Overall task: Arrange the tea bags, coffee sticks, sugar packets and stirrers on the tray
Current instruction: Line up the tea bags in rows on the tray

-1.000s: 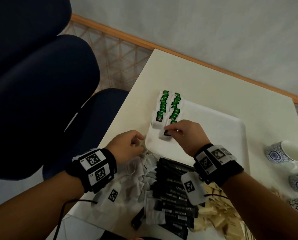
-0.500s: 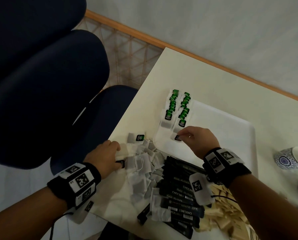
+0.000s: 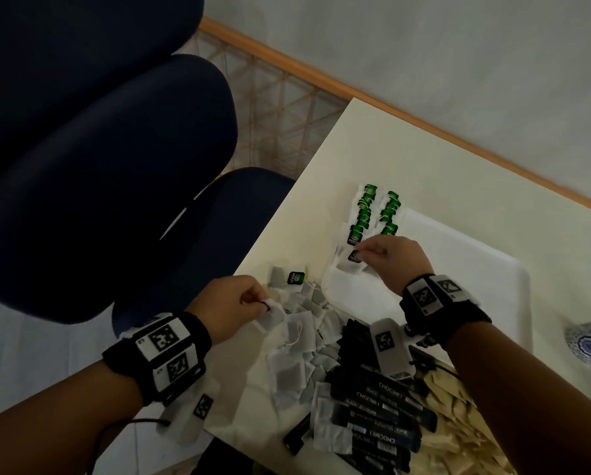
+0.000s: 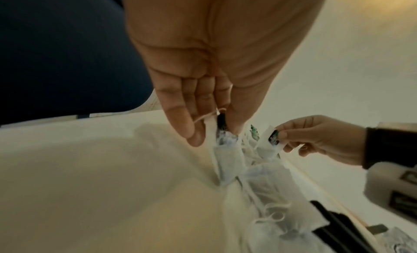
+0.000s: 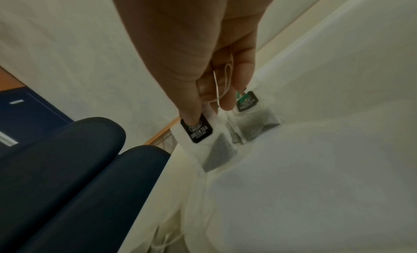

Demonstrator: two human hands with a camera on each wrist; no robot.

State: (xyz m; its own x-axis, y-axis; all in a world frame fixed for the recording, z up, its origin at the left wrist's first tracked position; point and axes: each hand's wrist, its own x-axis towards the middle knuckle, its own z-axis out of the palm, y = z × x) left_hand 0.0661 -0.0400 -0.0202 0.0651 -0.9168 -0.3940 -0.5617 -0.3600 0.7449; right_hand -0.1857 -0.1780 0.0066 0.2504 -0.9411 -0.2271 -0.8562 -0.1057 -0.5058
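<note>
Grip: right hand (image 3: 391,260) pinches tea bag (image 5: 203,140) over tray (image 3: 475,269); left hand (image 3: 230,303) pinches another from pile (image 3: 300,344).
Done: two tea-bag rows (image 3: 376,210) at tray's far corner.
Left: loose bags, coffee sticks (image 3: 372,402), packets (image 3: 458,433) on surface.

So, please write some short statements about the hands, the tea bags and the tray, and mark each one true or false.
1. The right hand pinches a tea bag over the tray. True.
2. The left hand is open and holds nothing. False: it pinches a tea bag from the loose pile.
3. Tea bags stand in two rows at the tray's far left corner. True.
4. The coffee sticks lie on the tray. False: they lie on the table, near the tray's close edge.
5. A patterned cup stands on the right. True.
</note>
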